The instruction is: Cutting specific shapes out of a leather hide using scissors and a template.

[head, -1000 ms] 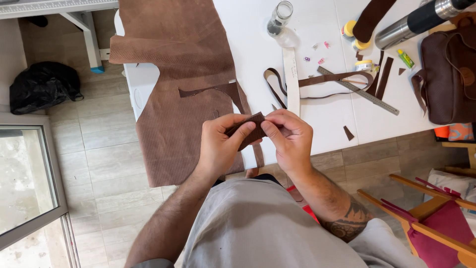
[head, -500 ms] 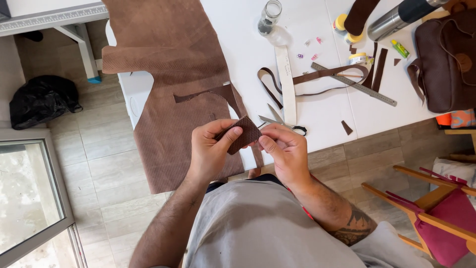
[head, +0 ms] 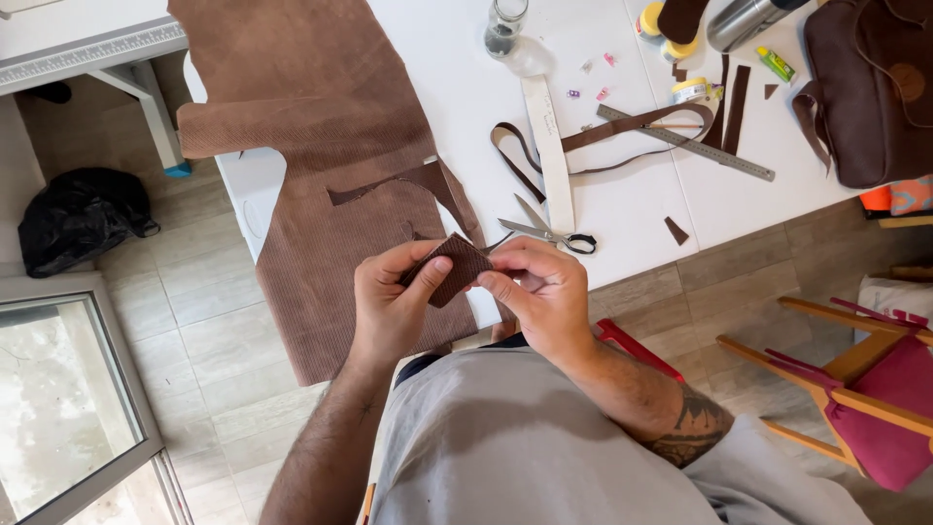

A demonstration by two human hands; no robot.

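Both hands up in front of the torso, just off the near edge of the white table (head: pixel 622 204). Left hand (head: pixel 389 306) pinches the small brown leather piece (head: pixel 449 267) with thumb on top, fingers underneath; right hand (head: pixel 539 292) grips its right edge with fingertips curled in. The piece is held tilted, a corner pointing up — its underside is hidden.

Packages and labels: small green tube (head: pixel 776 64) near the far right of the table, a yellow-capped container (head: pixel 649 19) at the top edge, a round tin with a yellow band (head: pixel 690 90) beside the dark strips. Tiny pink and blue clips (head: pixel 595 80) scattered mid-table, too small to make out. Print on the pale strip (head: pixel 547 146) is unreadable.

Cut off: glass jar (head: pixel 503 24) and metal cylinder (head: pixel 748 17) both clipped by the top edge; brown bag (head: pixel 870 87) clipped at the right.

Around: large brown hide (head: pixel 321 146) draped over the table's left edge, with a cutout in it. Scissors (head: pixel 549 233) lie just beyond the right hand. Steel ruler (head: pixel 685 142) lies diagonal, crossing a long brown strap (head: pixel 593 141). Black bag (head: pixel 83 214) on the tiled floor at left, wooden chair with red seat (head: pixel 865 389) at right.
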